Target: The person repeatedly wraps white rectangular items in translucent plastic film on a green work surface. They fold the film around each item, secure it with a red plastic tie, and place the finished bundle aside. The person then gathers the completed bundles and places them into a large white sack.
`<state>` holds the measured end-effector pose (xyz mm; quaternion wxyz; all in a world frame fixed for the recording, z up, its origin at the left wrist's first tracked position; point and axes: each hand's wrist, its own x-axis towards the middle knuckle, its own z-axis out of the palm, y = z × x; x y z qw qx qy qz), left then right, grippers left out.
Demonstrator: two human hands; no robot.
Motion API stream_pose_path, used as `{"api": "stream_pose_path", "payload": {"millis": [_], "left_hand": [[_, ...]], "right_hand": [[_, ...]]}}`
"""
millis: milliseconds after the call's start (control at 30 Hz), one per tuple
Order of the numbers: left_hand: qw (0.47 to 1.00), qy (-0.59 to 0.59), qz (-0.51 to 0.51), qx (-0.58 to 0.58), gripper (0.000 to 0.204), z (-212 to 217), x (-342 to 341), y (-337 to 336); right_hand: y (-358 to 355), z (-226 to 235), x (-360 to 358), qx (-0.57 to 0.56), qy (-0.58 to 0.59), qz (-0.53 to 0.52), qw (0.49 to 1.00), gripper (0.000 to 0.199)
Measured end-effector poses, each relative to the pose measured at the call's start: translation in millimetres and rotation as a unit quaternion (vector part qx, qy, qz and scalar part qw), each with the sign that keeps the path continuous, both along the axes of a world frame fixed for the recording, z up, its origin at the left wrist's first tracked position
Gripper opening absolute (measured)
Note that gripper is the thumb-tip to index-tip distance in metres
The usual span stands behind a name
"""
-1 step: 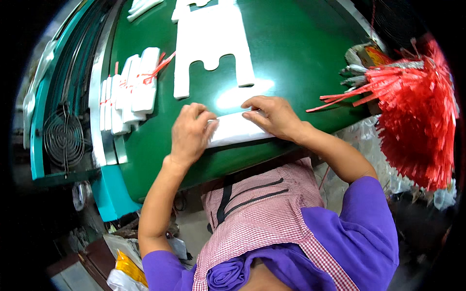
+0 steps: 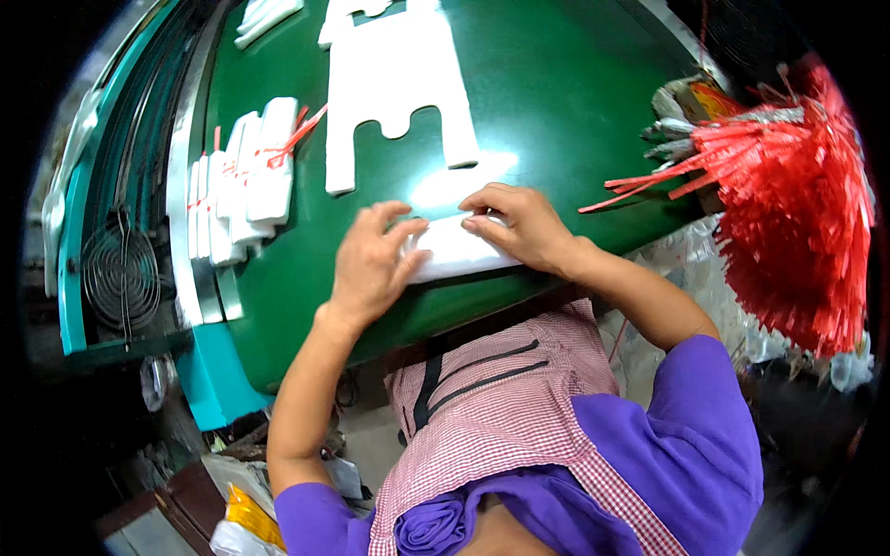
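Observation:
A folded bundle of white plastic bags (image 2: 464, 250) lies across the front of the green tabletop, before me. My left hand (image 2: 373, 259) is at its left end, with thumb and fingers spread apart around that end. At the right part of the bundle, my right hand (image 2: 530, 227) is closed, thumb and curled fingertips gripping its upper edge. Beyond both hands lies a flat stack of white plastic vest bags (image 2: 399, 79), its cut-out handles pointing toward me.
Several white bundles tied with red strips (image 2: 246, 176) lie at the left. A thick bunch of red plastic strips (image 2: 788, 222) hangs over the table's right edge. Along the left runs a teal frame (image 2: 211, 371) with a wire fan guard (image 2: 122, 278). More white bags (image 2: 266, 20) lie at the far left.
My left hand's fingers have spread wider at the bundle's end, the thumb moving slightly right. My right hand keeps its grip almost unmoved. The view has shifted slightly.

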<state>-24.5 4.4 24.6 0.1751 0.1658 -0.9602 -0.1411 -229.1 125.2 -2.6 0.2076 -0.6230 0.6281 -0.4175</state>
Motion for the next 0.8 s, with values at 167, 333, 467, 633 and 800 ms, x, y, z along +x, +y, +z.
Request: {"api": "stream_pose_path", "payload": {"millis": [167, 333, 467, 633, 800], "left_hand": [[0.973, -0.122, -0.017, 0.195, 0.052, -2, -4, 6], [0.973, -0.049, -0.039, 0.222, 0.035, -10, 13, 27], [0.851, 0.074, 0.060, 0.517, 0.031, -16, 65, 49], [0.637, 0.143, 0.048, 0.756, 0.033, -3, 90, 48], [0.731, 0.239, 0.073, 0.635, 0.036, 26, 88, 16]], "right_hand": [[87, -10, -21, -0.088, -0.483, -0.237, 0.838, 0.022], [95, -8, -59, -0.052, -0.631, -0.260, 0.729, 0.020], [25, 5, -7, 0.036, -0.481, -0.232, 0.845, 0.021], [18, 13, 91, 0.239, -0.175, 0.222, 0.929, 0.022], [51, 14, 71, 0.188, 0.052, 0.285, 0.939, 0.023]]}}
